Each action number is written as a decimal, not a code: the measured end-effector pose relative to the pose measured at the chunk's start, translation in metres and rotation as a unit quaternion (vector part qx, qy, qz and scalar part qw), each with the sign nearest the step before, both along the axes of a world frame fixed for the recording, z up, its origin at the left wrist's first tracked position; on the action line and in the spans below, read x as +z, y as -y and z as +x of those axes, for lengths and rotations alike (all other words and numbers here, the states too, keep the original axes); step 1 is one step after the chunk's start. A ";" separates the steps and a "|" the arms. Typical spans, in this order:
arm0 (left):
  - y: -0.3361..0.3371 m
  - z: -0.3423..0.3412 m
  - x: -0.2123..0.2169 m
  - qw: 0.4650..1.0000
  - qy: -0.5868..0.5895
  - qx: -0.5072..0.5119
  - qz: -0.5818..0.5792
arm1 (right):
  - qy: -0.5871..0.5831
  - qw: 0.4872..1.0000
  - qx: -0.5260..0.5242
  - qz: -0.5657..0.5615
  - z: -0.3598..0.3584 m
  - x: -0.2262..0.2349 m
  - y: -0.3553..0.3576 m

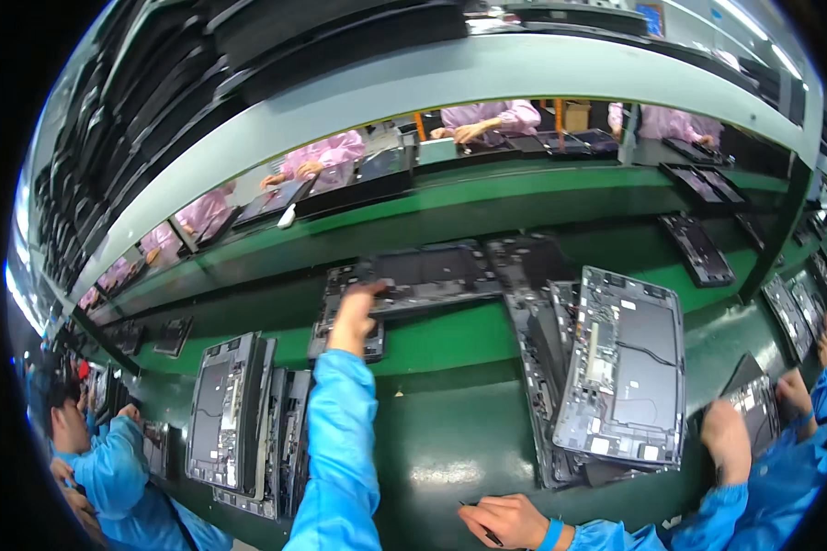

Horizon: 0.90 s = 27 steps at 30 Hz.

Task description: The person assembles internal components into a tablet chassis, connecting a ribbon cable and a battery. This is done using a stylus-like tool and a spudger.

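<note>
My left hand reaches across the bench, its fingers closed at the near edge of an opened laptop base with dark inner parts. That base lies among other opened bases on the green conveyor strip; hand and base are smeared by motion. My right hand, with a blue wristband, rests low at the bench's near edge. A thin black pen-like tool sticks out between its curled fingers; its exact kind does not show. Beside it rises a stack of opened laptop bases, batteries and circuit boards uncovered.
Another stack of opened bases stands left of my left arm. Above the belt runs a white shelf beam with black casings. Co-workers in blue sit at left and right; people in pink work across.
</note>
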<state>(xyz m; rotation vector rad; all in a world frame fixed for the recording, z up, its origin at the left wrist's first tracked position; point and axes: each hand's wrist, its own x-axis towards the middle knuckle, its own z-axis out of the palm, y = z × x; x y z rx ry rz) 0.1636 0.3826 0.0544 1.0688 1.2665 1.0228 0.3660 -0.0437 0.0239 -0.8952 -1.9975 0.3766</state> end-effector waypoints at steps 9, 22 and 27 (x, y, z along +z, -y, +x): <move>0.002 0.031 0.013 0.710 -0.594 -0.049 0.374 | -0.042 0.995 -0.077 -0.044 0.002 0.012 -0.001; -0.074 -0.138 -0.049 0.864 -0.472 0.117 -0.129 | -0.049 0.997 -0.028 -0.059 -0.002 -0.014 -0.001; -0.063 -0.097 0.015 0.798 -0.560 0.180 -0.132 | -0.014 0.997 -0.034 -0.062 0.003 -0.019 -0.004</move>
